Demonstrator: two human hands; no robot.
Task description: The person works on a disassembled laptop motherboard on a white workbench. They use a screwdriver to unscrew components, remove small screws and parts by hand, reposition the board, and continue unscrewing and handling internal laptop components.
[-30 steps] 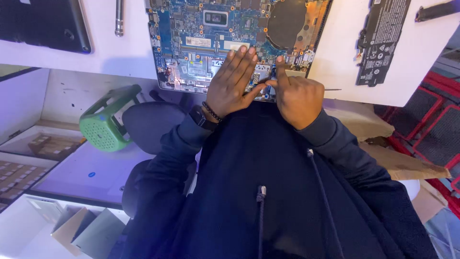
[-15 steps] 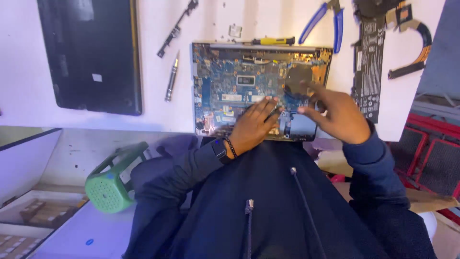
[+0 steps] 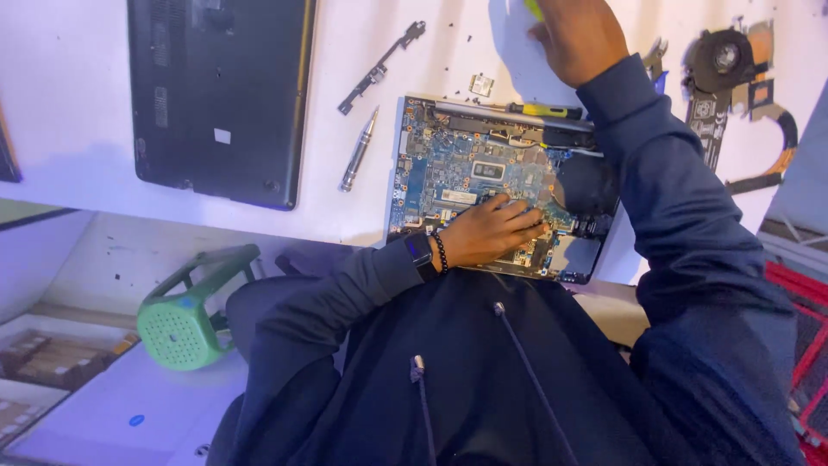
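The left hand [image 3: 492, 233] lay open and flat on the near edge of the opened laptop's blue circuit board [image 3: 470, 177], fingers spread loosely across the components, a dark watch and a beaded band on the wrist. The left arm came in bent from the near side of the board, sleeve dark blue. The right hand [image 3: 576, 34] was stretched out beyond the far edge of the board, closed around a small yellow-green thing I could hardly make out, the arm reaching straight across the board's right side. A yellow-handled screwdriver [image 3: 543, 110] lay along the board's far edge. Left of the board rested a silver driver bit [image 3: 358, 151], a thin metal bracket [image 3: 379, 67] and the black bottom cover [image 3: 220, 95]. Right of it sat a removed fan [image 3: 723, 56]. All lay on a white worktop [image 3: 78, 112]; a green stool [image 3: 185, 315] stood on the near left.
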